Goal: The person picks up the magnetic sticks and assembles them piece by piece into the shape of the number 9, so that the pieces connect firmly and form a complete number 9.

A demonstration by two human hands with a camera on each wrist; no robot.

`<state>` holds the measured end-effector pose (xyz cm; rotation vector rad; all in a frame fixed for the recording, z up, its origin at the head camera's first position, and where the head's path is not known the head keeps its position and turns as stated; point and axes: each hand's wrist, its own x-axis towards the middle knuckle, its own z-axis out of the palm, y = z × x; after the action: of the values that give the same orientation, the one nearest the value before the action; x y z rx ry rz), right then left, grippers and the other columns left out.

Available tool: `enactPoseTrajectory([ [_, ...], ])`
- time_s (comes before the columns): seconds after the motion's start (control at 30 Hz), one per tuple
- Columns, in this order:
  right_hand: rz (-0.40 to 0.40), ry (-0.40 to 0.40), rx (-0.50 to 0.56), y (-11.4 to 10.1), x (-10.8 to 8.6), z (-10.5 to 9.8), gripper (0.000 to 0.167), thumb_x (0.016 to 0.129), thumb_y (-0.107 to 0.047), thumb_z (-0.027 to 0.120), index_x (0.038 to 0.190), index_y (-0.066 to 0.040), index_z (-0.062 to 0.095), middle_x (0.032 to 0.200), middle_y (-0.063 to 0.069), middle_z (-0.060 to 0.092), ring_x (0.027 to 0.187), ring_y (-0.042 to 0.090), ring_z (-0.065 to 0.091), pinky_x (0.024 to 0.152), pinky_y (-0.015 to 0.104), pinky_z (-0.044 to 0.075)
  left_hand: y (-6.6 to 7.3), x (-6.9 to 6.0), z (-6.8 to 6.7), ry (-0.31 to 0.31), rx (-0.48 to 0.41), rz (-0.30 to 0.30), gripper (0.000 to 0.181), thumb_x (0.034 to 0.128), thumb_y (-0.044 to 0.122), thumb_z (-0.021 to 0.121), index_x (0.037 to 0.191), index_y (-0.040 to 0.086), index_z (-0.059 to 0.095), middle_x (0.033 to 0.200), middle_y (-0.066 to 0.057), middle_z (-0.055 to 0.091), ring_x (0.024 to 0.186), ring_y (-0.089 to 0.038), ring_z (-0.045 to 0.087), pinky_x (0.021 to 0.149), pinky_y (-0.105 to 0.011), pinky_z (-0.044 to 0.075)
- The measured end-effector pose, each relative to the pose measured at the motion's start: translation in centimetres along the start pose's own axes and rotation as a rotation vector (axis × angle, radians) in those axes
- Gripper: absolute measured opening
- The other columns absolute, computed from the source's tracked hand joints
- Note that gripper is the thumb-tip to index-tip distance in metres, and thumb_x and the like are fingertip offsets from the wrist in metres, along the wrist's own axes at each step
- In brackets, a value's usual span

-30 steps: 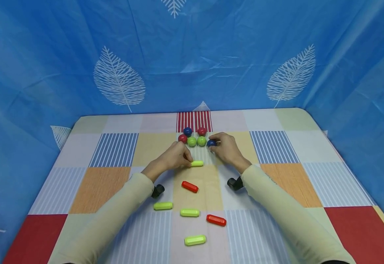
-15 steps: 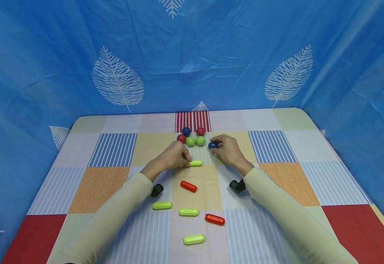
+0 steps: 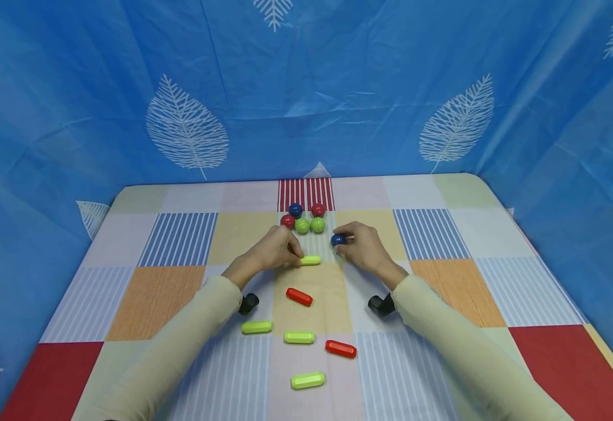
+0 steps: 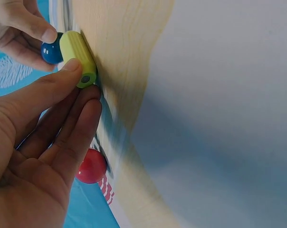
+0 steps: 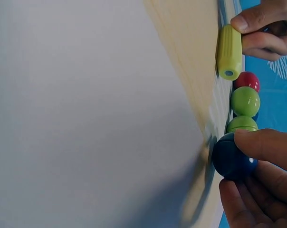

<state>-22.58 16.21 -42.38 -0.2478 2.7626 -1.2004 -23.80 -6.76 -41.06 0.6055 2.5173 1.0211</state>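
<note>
My left hand (image 3: 276, 250) pinches one end of a yellow-green ribbed stick (image 3: 310, 260) between thumb and fingers, low over the tablecloth. In the left wrist view a small dark disc shows in the near end of this stick (image 4: 79, 54). To the right, my right hand (image 3: 361, 247) grips a dark blue ball (image 3: 337, 240) with thumb and fingertips; the right wrist view shows the ball (image 5: 231, 156) close to the cloth. Beyond both hands sit two green balls (image 3: 317, 225), two red balls (image 3: 318, 210) and another blue ball (image 3: 295, 210), grouped together.
Nearer on the patchwork tablecloth (image 3: 175, 298) lie two red sticks (image 3: 299, 297) and three more yellow-green sticks (image 3: 307, 380). A blue curtain (image 3: 317, 88) with white leaf prints hangs behind the table. Black wrist cameras (image 3: 381, 304) stick out beneath both forearms.
My right hand has drawn the blue ball back toward me, away from the other balls. The left hand stays on its stick. The whole head view has shifted slightly.
</note>
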Motion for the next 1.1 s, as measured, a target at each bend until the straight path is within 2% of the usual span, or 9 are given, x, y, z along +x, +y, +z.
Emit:
enactPoseTrajectory([
  [0.37,-0.026,-0.020,0.035,-0.6,-0.8,0.4,0.036,0.086,-0.001,0.072,0.122,0.000,0.065,0.124,0.018,0.062,0.111,0.029,0.064,0.090,0.037,0.053,-0.1,0.0,0.0,0.006,0.002,0.008,0.008,0.0780,-0.001,0.081,0.084,0.003,0.078,0.081,-0.003,0.073,0.073,-0.011,0.063,0.061,-0.022,0.051],
  [0.63,-0.032,-0.034,0.035,-0.6,-1.3,0.8,0.036,0.085,-0.002,0.074,0.121,-0.001,0.066,0.122,0.017,0.064,0.109,0.029,0.065,0.090,0.036,0.053,-0.2,0.1,0.1,0.001,0.001,0.009,0.007,0.0781,0.000,0.081,0.084,0.003,0.077,0.081,-0.003,0.072,0.072,-0.011,0.062,0.060,-0.022,0.050],
  [0.87,-0.068,-0.041,0.011,-0.8,-1.6,0.8,0.035,0.085,-0.003,0.075,0.119,0.000,0.067,0.120,0.016,0.064,0.105,0.028,0.066,0.087,0.036,0.054,-0.1,0.1,0.0,-0.004,0.012,0.005,0.007,0.0785,-0.002,0.080,0.082,0.003,0.077,0.077,-0.001,0.072,0.069,-0.012,0.059,0.060,-0.022,0.048],
  [1.1,-0.063,-0.061,-0.001,-1.2,-1.8,1.0,0.036,0.084,-0.004,0.077,0.119,0.000,0.068,0.119,0.014,0.064,0.104,0.025,0.066,0.088,0.035,0.054,-0.1,0.0,0.0,-0.002,0.012,0.009,0.007,0.0777,-0.002,0.080,0.080,0.003,0.077,0.076,-0.001,0.071,0.069,-0.011,0.058,0.061,-0.022,0.048],
])
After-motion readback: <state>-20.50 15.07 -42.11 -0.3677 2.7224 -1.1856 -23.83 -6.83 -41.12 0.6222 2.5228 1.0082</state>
